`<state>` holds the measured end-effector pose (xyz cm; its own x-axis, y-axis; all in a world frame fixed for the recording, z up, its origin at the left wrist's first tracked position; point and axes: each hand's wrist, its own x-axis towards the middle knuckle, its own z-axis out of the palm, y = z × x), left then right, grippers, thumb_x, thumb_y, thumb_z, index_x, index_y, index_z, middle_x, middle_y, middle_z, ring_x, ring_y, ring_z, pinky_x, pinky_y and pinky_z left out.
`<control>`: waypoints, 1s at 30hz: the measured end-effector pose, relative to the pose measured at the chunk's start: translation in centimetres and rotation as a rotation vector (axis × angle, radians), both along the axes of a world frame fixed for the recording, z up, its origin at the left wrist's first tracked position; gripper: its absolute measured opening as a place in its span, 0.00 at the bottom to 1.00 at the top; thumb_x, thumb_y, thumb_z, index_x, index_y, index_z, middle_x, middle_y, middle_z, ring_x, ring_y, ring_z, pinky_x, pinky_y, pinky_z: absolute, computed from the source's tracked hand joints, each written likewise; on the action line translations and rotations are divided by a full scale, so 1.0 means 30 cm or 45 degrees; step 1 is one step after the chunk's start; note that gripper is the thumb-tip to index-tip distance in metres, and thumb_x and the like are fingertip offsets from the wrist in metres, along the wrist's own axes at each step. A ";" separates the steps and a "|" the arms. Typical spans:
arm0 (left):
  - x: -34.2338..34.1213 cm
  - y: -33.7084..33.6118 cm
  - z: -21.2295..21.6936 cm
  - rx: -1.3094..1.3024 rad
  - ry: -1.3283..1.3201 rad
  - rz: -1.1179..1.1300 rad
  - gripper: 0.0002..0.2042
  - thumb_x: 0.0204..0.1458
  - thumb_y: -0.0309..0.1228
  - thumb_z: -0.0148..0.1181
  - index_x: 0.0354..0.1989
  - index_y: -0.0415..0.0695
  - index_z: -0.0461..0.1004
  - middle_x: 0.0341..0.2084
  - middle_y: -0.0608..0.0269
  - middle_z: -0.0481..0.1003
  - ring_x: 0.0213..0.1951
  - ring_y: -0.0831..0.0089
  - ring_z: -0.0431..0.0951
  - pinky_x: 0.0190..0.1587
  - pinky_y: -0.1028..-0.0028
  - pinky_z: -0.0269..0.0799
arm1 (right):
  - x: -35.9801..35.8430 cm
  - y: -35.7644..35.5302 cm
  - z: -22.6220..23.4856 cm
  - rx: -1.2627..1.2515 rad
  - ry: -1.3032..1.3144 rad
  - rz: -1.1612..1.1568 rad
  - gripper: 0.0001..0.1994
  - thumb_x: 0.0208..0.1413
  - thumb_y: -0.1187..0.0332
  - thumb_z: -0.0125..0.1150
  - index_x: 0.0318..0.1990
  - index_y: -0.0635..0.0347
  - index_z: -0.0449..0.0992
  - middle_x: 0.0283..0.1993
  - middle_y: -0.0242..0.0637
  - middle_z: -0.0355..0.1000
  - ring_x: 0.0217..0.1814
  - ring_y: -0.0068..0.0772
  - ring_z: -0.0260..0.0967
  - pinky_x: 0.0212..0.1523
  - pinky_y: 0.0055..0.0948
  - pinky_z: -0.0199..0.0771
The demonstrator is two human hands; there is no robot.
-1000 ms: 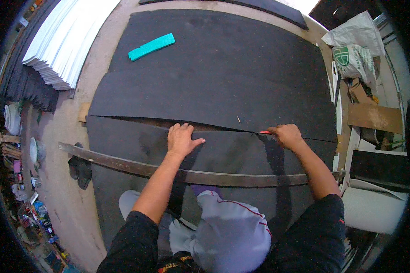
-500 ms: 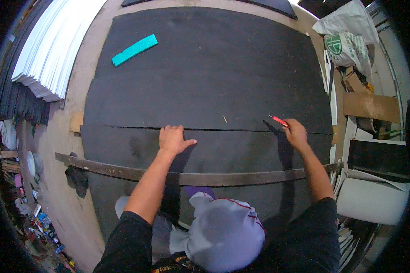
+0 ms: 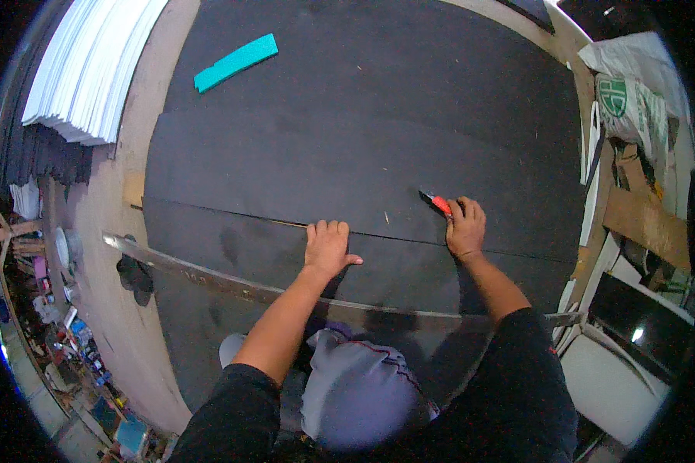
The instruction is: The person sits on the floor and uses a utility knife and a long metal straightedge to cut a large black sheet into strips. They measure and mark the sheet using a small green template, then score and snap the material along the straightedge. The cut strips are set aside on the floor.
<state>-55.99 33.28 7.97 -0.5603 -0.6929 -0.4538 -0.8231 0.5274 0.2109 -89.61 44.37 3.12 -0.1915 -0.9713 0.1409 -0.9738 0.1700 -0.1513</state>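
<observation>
A large black foam-like sheet [image 3: 324, 162] lies before me, with a long seam running across its near part. My left hand [image 3: 329, 248] rests palm down just on the near side of that seam, fingers stretched to its edge and thumb out to the right. My right hand [image 3: 466, 225] is closed around a red utility knife [image 3: 441, 205], beyond the seam; its dark tip points up and left. Whether the blade touches the sheet I cannot tell. Under my forearms, a long metal bar [image 3: 247, 290] lies across the black material.
A teal strip [image 3: 237, 62] lies on the far left of the sheet. White sheets [image 3: 93, 77] are stacked at the left. A white sack [image 3: 633, 100] and cardboard [image 3: 645, 228] crowd the right side. A dark glove-like item [image 3: 135, 279] lies by the bar's left end.
My right hand has moved left with the utility knife, closer to my left hand. My left hand has slid right along the seam. The whole view has tilted somewhat.
</observation>
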 end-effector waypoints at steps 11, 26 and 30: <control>-0.013 0.002 -0.024 -0.016 0.036 0.043 0.36 0.37 0.58 0.76 0.49 0.46 0.73 0.48 0.61 0.77 0.56 0.58 0.73 0.64 0.54 0.62 | -0.042 0.007 -0.032 0.159 -0.022 0.040 0.22 0.55 0.69 0.65 0.59 0.51 0.75 0.62 0.44 0.66 0.68 0.55 0.60 0.69 0.57 0.57; -0.061 0.008 0.040 0.028 -0.233 0.034 0.38 0.39 0.58 0.77 0.53 0.44 0.75 0.54 0.57 0.78 0.62 0.53 0.71 0.69 0.53 0.60 | -0.042 0.000 -0.050 0.063 -0.088 0.106 0.20 0.58 0.65 0.65 0.59 0.49 0.75 0.61 0.47 0.66 0.67 0.57 0.61 0.64 0.57 0.62; -0.126 0.023 0.062 0.065 -0.122 -0.067 0.39 0.40 0.64 0.72 0.51 0.44 0.76 0.47 0.53 0.80 0.56 0.49 0.76 0.60 0.52 0.69 | -0.063 -0.041 -0.029 0.034 -0.157 0.125 0.17 0.60 0.67 0.64 0.57 0.48 0.74 0.58 0.44 0.68 0.65 0.54 0.62 0.62 0.54 0.64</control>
